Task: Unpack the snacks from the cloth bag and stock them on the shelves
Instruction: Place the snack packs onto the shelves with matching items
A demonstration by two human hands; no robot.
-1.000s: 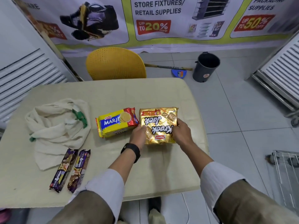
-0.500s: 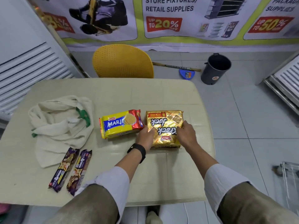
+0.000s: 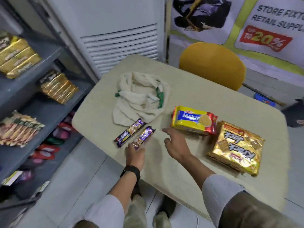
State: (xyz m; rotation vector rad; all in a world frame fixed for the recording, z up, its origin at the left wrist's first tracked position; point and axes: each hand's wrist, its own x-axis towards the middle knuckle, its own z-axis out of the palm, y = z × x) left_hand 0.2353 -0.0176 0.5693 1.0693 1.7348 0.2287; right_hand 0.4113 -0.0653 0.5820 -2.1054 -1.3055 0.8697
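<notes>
The grey shelves [image 3: 47,112] fill the left side, already carrying gold packets on the upper tiers and darker, blurred packets lower down. Beside them stands the beige worktop [image 3: 189,162], with a yellow chair [image 3: 212,65] at its far edge.

On the worktop the crumpled cloth bag [image 3: 141,99] lies slack toward the far left, with green trim showing in its folds. The gold Krack Jack pack [image 3: 236,145] sits flat near the right edge, its near corner reaching the worktop's rim. Just beside it, toward the bag, lies the yellow Marie pack [image 3: 194,120]; the two packs look to be touching at one corner (the blur makes it hard to be sure).

Two purple chocolate bars lie side by side near the worktop's left near edge: the farther bar [image 3: 130,132] has one end against the bag, and the nearer bar [image 3: 144,137] runs parallel to it.

The left hand [image 3: 134,155], a black watch on its wrist, has its grip closing on the near end of the nearer bar, fingertips on the wrapper. The right hand [image 3: 176,145] hovers above the worktop between the bars and the Marie pack, its grip spread apart and holding nothing.
</notes>
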